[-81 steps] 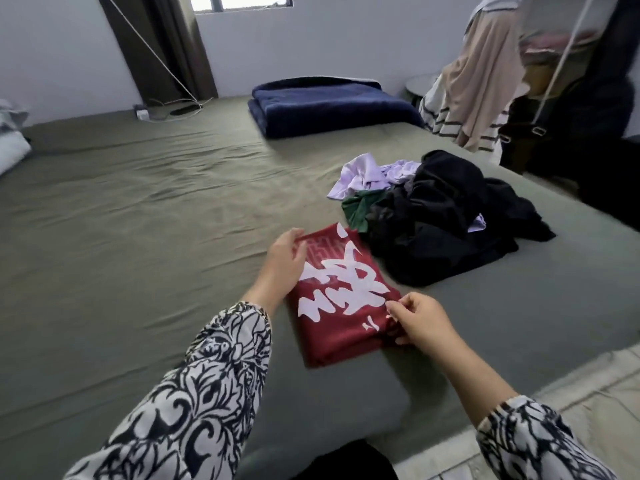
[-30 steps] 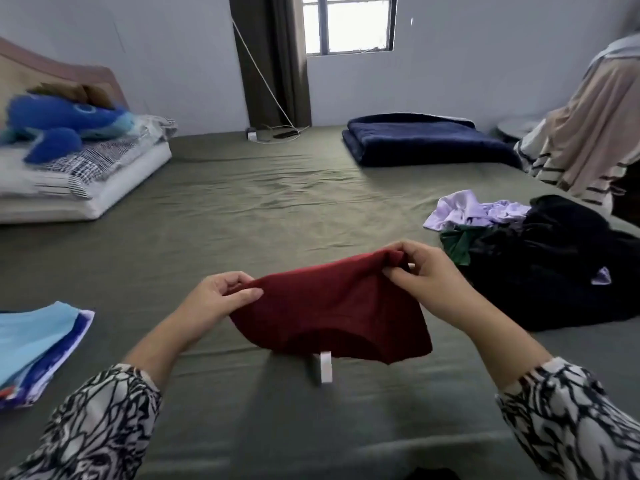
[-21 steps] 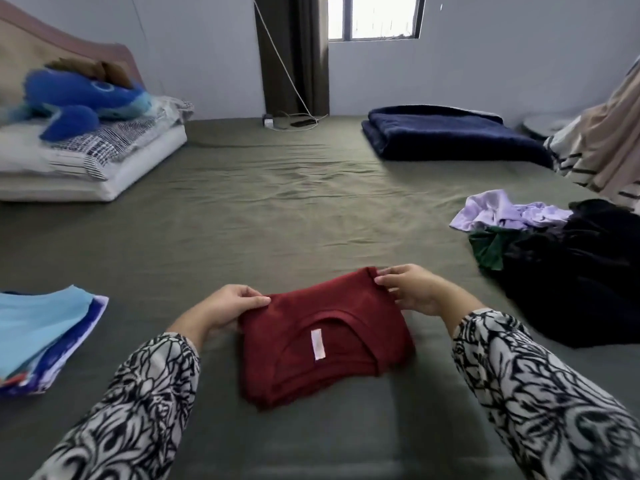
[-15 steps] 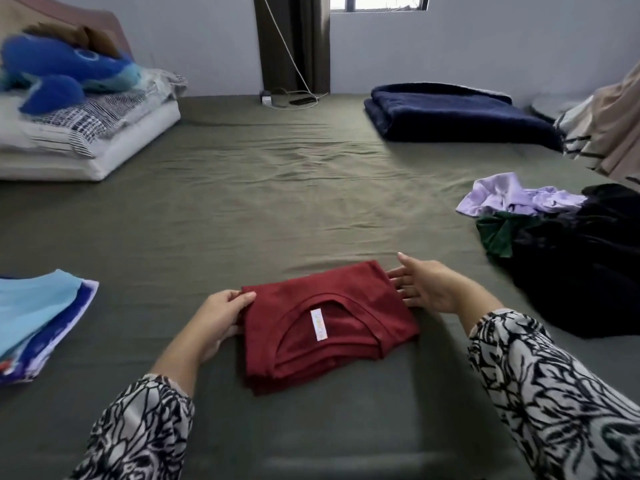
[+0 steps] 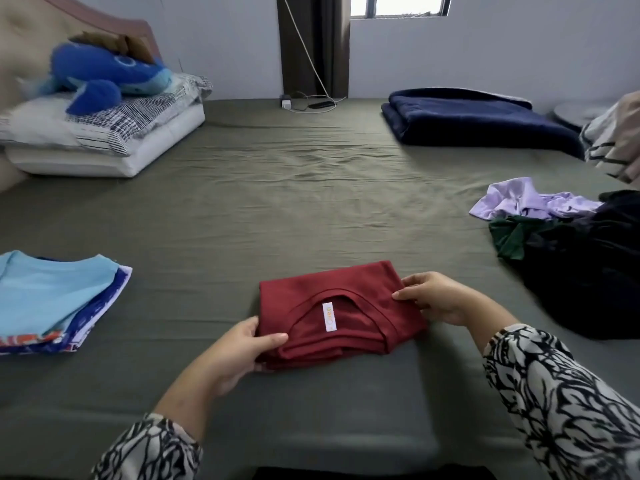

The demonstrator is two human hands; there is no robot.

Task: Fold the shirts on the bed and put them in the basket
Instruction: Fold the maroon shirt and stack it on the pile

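A: Report hand positions and grip condition.

B: Left hand [image 5: 239,349] sits at 6 o'clock, low centre. Thumb lies on top of the folded red shirt [image 5: 332,306] at its near left corner; fingers are curled under the edge. Grip: pinching the shirt. Right hand [image 5: 440,301] sits at 3 o'clock of the shirt. Thumb is on top of the right edge, fingers curled along the side. Grip: also pinching the shirt. Both sleeves carry a black-and-white pattern.

A: Location and condition of the shirt?

B: Folded into a compact rectangle, lying flat on the bed [image 5: 277,209], collar opening up, white label [image 5: 328,317] visible inside the neck. It sits between the two hands.

A: Other garments?

B: At 9 o'clock, a folded stack [image 5: 52,299] with a light blue shirt on top, well apart from the red one. At 3 o'clock, an unfolded pile [image 5: 581,261]: black, dark green and lilac pieces bunched together.

A: Far field?

B: At 1 o'clock, a folded navy blanket [image 5: 478,116]. At 10 o'clock, pillows [image 5: 104,140] with a blue plush toy [image 5: 104,77] on top. At 12 o'clock, a dark curtain [image 5: 311,43], a window, and a charger cable on the bed. No basket is in view.
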